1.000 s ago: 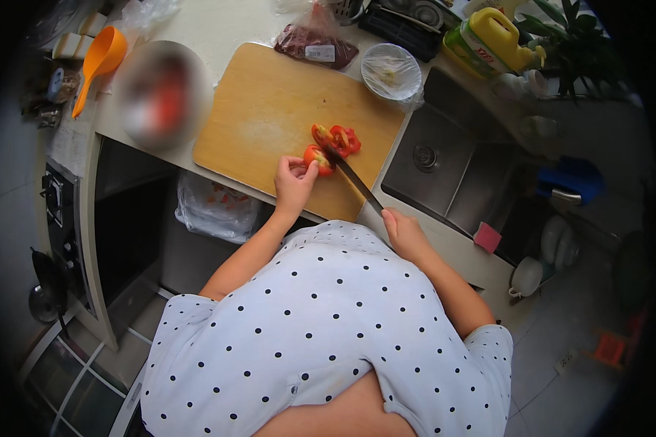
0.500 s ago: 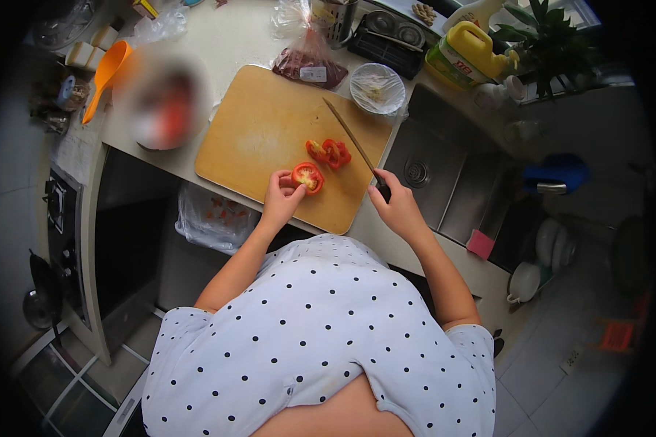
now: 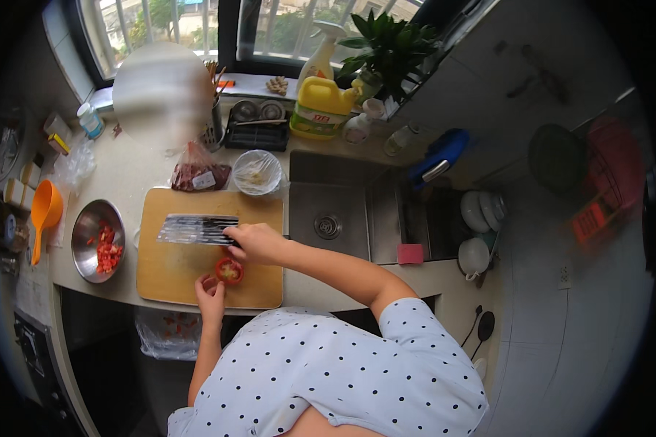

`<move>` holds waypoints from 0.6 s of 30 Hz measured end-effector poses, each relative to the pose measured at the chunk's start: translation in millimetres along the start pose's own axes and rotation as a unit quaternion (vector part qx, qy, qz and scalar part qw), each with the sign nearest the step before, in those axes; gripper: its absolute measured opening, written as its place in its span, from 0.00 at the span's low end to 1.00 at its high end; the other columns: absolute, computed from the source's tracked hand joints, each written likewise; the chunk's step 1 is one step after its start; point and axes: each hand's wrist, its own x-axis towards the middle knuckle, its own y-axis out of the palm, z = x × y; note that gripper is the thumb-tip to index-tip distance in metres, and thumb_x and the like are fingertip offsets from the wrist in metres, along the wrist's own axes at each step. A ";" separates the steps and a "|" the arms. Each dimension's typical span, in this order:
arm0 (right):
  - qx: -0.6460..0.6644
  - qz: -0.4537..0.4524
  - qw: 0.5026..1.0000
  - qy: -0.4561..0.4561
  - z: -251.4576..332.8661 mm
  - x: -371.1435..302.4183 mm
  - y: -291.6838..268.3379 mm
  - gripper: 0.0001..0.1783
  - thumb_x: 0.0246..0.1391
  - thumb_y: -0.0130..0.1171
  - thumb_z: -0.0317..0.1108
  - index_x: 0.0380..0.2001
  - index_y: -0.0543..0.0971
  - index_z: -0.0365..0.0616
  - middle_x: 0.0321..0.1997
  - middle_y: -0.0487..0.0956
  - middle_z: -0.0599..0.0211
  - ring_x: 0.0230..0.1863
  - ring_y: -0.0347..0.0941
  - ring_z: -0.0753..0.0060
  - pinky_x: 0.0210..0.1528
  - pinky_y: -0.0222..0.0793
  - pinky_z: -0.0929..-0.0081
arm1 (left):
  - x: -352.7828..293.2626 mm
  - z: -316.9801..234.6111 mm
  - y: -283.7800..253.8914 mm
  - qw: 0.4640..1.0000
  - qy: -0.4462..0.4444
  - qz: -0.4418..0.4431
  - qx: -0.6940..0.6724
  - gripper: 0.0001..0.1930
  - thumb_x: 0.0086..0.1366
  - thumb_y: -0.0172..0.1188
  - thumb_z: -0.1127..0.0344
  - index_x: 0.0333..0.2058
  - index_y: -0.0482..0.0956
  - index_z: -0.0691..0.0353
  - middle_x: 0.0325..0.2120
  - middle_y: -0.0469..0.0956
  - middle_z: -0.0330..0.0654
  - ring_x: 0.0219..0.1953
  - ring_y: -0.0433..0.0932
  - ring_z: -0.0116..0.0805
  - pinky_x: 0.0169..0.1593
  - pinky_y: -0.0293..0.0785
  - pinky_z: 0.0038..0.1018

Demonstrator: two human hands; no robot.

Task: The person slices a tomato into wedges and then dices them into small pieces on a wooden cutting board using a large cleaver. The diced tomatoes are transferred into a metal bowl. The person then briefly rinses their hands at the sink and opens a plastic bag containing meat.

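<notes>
My right hand is closed around the handle of a cleaver. Its broad, streaked blade points left across the far part of a wooden cutting board, and I cannot tell if it touches the wood. Close to the board's near edge, my left hand has its fingertips on the rim of a cut tomato half, its cut face up. The red pieces that lay beyond the tomato are hidden, with my right hand and the blade over that area. A steel bowl holding chopped tomato stands left of the board.
Behind the board lie a bag of dark red food and a film-covered bowl. A steel sink is on the right, with a pink sponge at its edge. An orange ladle lies far left. Below the counter hangs a plastic bag.
My right hand has swung the cleaver left over the board, its flat side now showing. The view has shifted to take in the window. My left hand stays at the tomato half.
</notes>
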 end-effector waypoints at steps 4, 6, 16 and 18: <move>-0.058 0.021 0.996 -0.060 -12.5 46.0 36.4 0.13 0.45 0.56 0.37 0.34 0.72 0.43 0.27 0.76 0.51 0.29 0.75 0.49 0.31 0.71 0.56 | -0.7 -2.9 -6.2 0.999 0.026 -0.024 -0.018 0.21 0.59 0.56 0.74 0.51 0.61 0.63 0.44 0.67 0.46 0.38 0.74 0.31 0.41 0.73 0.23; -0.065 0.017 0.994 -0.083 -11.5 62.3 50.1 0.12 0.44 0.57 0.37 0.31 0.72 0.43 0.27 0.76 0.49 0.28 0.75 0.48 0.30 0.70 0.55 | -4.0 -6.2 -14.8 0.998 0.017 -0.033 -0.045 0.20 0.59 0.55 0.75 0.50 0.62 0.63 0.43 0.66 0.45 0.38 0.75 0.32 0.41 0.74 0.23; -0.079 -0.041 0.993 -0.078 -31.9 83.0 93.6 0.11 0.43 0.53 0.29 0.34 0.72 0.46 0.31 0.74 0.53 0.36 0.73 0.48 0.36 0.69 0.55 | -12.2 -3.8 -19.4 0.996 -0.002 -0.068 -0.062 0.19 0.60 0.53 0.75 0.49 0.63 0.63 0.43 0.68 0.44 0.36 0.76 0.30 0.37 0.73 0.22; -0.092 -0.047 0.992 -0.075 -27.5 88.0 99.7 0.12 0.44 0.53 0.29 0.36 0.72 0.46 0.31 0.74 0.53 0.36 0.72 0.49 0.36 0.69 0.56 | -10.5 -2.3 -18.7 0.996 0.008 -0.059 -0.070 0.18 0.60 0.53 0.75 0.49 0.63 0.63 0.43 0.68 0.44 0.35 0.76 0.30 0.37 0.73 0.21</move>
